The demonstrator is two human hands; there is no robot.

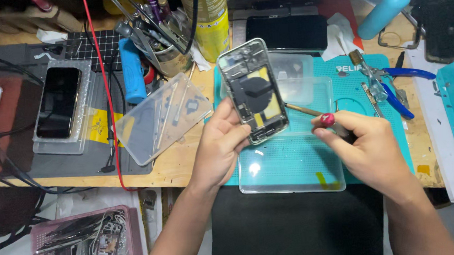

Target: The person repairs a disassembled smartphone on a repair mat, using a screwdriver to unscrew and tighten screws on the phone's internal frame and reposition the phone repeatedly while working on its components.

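Note:
My left hand holds an opened phone housing upright above the teal work mat, inner side towards me, with a dark round coil and yellow parts showing. My right hand grips a screwdriver with a red cap; its thin shaft points left towards the housing's right edge. Whether the tip touches the housing I cannot tell. A clear plastic tray lies on the mat under both hands.
A black phone rests in a clear tray at left. A clear lid, blue pliers, a tool cup, a yellow can, a red cable and a pink basket surround the area.

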